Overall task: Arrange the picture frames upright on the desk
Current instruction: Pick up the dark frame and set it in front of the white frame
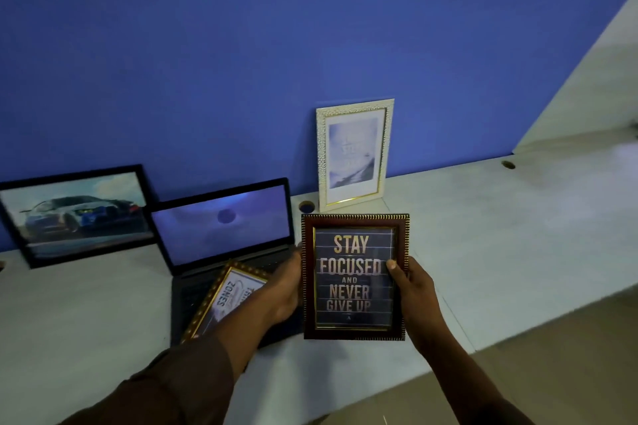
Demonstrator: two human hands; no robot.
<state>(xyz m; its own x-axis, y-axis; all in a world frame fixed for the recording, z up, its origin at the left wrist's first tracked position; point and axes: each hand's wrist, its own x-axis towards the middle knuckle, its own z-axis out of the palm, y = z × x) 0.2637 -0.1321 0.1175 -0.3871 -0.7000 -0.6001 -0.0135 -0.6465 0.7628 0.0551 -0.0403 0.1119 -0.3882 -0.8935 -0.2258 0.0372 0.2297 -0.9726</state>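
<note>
I hold a dark red frame (354, 278) reading "Stay focused and never give up" upright above the desk (483, 252). My left hand (284, 290) grips its left edge and my right hand (412, 290) grips its right edge, thumb on the glass. A white frame (355, 153) stands upright against the blue wall behind it. A black frame with a car picture (77, 214) leans on the wall at the far left. A gold-edged frame (224, 300) lies flat on the laptop keyboard, partly hidden by my left forearm.
An open laptop (221, 228) sits left of centre on the desk. A round cable hole (306, 206) lies beside the white frame, another (508, 164) at the far right. The desk's front edge runs diagonally at lower right, with floor (552, 355) beyond.
</note>
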